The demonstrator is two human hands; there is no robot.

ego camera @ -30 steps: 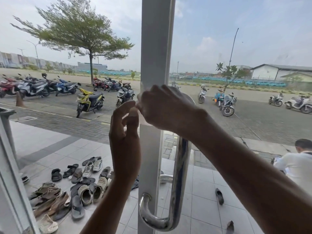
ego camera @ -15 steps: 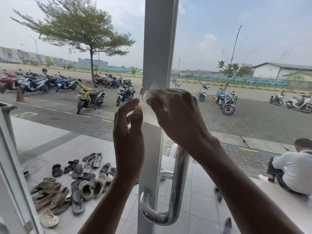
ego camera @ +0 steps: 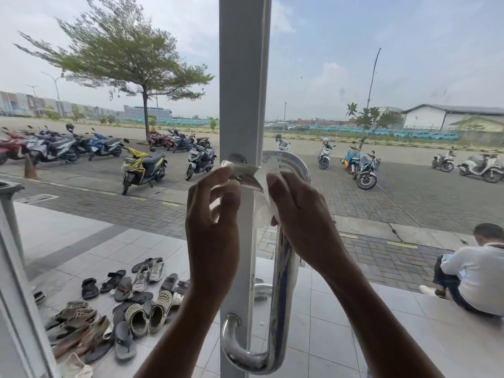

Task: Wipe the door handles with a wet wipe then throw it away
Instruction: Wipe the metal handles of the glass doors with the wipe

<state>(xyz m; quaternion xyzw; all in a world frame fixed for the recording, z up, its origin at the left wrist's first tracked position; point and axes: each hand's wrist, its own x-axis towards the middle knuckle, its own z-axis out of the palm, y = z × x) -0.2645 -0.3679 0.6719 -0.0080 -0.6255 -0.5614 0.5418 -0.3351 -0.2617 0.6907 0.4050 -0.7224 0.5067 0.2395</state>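
The wet wipe (ego camera: 260,197) is held up in front of the white door frame (ego camera: 240,77), beside the top bend of the steel door handle (ego camera: 283,268). Our left hand (ego camera: 214,227) pinches its left edge between thumb and fingertips, and our right hand (ego camera: 297,214) grips its right side, so the sheet is stretched between them. We judge that we are spreading the wipe and the wiping of the bar is not yet begun; next we should wrap it around the bar and slide along. The right hand hides part of the bar, and how much the wipe is unfolded is hard to see. No bin is clearly visible.
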